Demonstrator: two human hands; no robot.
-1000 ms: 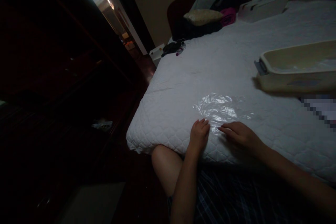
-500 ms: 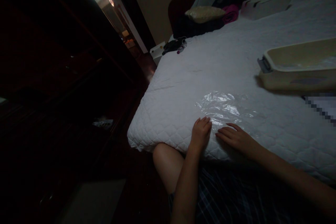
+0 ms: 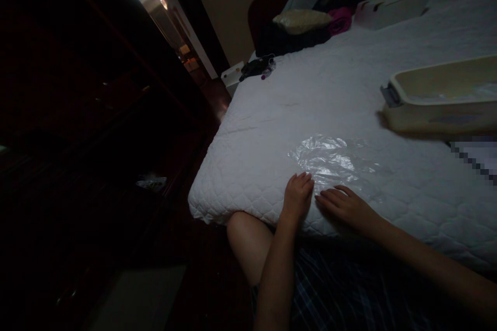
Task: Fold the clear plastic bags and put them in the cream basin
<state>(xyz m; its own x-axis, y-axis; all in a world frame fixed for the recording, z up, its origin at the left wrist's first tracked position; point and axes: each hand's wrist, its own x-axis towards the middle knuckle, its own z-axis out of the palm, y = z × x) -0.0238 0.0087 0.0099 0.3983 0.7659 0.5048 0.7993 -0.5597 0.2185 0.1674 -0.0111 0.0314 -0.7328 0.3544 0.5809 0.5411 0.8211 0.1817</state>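
A clear, crinkled plastic bag (image 3: 330, 158) lies flat on the white quilted bed cover (image 3: 248, 165), catching the light. My left hand (image 3: 298, 194) rests palm down at the bag's near left edge, its fingers stretched forward and slightly bent. Just to the right, my right hand (image 3: 347, 207) lies over the near edge of the bag, fingers extended and pointing left. A small gap parts the two hands. Neither one grips anything that I can see; their palms are hidden.
A cream plastic bin (image 3: 427, 116) with a grey latch stands on the bed at right. Farther back are a white box (image 3: 392, 8), a rolled magenta cloth (image 3: 339, 20) and a beige pillow-like packet (image 3: 301, 20). Dark furniture (image 3: 77, 88) fills the left side.
My right hand has shifted slightly left and down, closer to my left hand. The left hand and the plastic bag look the same.
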